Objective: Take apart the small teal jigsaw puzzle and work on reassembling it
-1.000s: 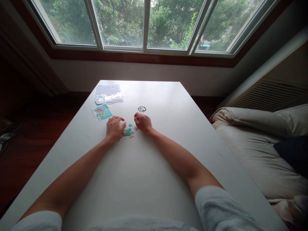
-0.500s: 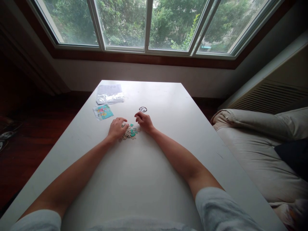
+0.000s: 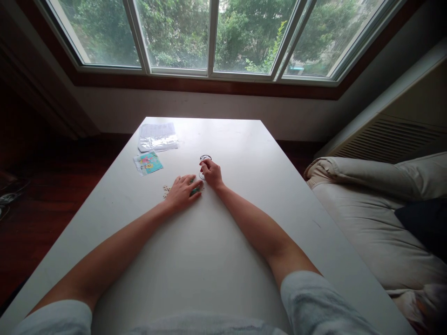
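Note:
Spread flat with its fingers apart, my left hand [image 3: 182, 192] covers most of a pile of small puzzle-like pieces [image 3: 166, 190]. Beige pieces show at its left edge, and green ones [image 3: 194, 190] show between its fingers and thumb. My right hand [image 3: 212, 173] is closed in a pinch just beyond and to the right of the pile. Whatever is between its fingertips is too small to make out. Behind those fingers lies a dark-rimmed ring [image 3: 206, 157], partly covered. A pale round edge [image 3: 201, 176] shows just left of the hand; I cannot tell what it belongs to.
A colourful picture card [image 3: 148, 163] lies on the white table [image 3: 195, 260] to the left. Beyond it is a clear plastic packet with papers [image 3: 158, 137]. A pale sofa [image 3: 352, 204] stands along the right side, and windows are ahead.
My left hand has moved right and flattened over the pile, hiding most of it. My right hand has shifted slightly, its fingers now pinched in front of the ring.

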The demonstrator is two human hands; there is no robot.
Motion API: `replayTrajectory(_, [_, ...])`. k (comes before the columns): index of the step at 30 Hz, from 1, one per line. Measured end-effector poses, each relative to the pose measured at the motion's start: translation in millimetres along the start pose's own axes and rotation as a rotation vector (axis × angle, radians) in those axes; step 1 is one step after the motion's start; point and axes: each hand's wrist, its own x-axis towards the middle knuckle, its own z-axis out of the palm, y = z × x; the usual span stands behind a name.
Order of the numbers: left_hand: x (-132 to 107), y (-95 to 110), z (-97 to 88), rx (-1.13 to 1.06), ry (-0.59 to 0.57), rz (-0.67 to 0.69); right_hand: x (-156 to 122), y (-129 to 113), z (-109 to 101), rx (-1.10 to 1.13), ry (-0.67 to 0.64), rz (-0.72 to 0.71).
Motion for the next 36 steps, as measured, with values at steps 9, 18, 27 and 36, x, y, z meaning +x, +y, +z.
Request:
replayTrajectory(9, [-5, 0, -16.1, 0.026, 0.004, 0.137, -1, -4, -5, 0.097, 0.017, 0.111])
replayTrajectory(18, [-39, -30, -21.9, 0.024, -0.018, -0.079, -39, -27, 4, 0.256, -0.129, 0.156])
replayTrajectory(27, [-20, -8, -6.5, 0.004, -0.019, -0.234, -53, -41, 10, 0.549, -0.239, 0.268])
replayTrajectory(36, [-1, 2, -1.5, 0.027, 0.026, -0.342, -36, -11, -47, 0.518, 0.014, 0.306])
